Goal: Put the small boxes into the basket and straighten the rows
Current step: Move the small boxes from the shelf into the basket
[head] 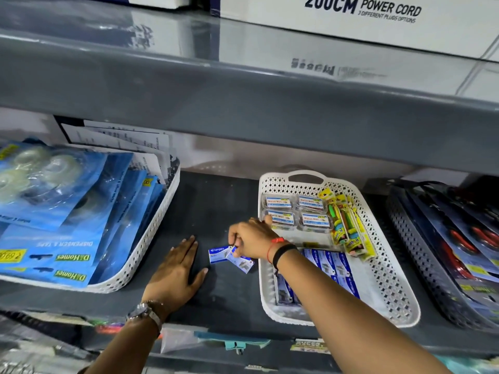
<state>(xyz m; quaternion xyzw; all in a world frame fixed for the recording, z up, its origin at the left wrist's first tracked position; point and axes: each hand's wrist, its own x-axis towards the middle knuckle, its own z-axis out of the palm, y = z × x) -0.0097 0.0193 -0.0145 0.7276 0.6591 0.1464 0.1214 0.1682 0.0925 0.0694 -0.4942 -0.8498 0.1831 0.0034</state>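
Beside the white basket [391,268], on its left, two small blue-and-white boxes [219,255] are seen lying on the dark shelf [210,206]. The right hand [252,237] is reached across the basket's left rim, and its fingertips are pinched on the tilted box [241,261] nearer the basket; the other box lies flat, touching it on the side away from the basket. The left hand [176,273] is laid flat on the shelf, palm down, fingers spread and nothing held, further left of the basket than the boxes. Inside the basket, more blue boxes [330,265] are lined along the near half, partly hidden by the right forearm. Four clear packs [297,213] are set in the far half of the basket, with yellow packets [348,228] to their right. Well left of the basket, a second white tray [151,236] of blue tape packets [64,201] is found.
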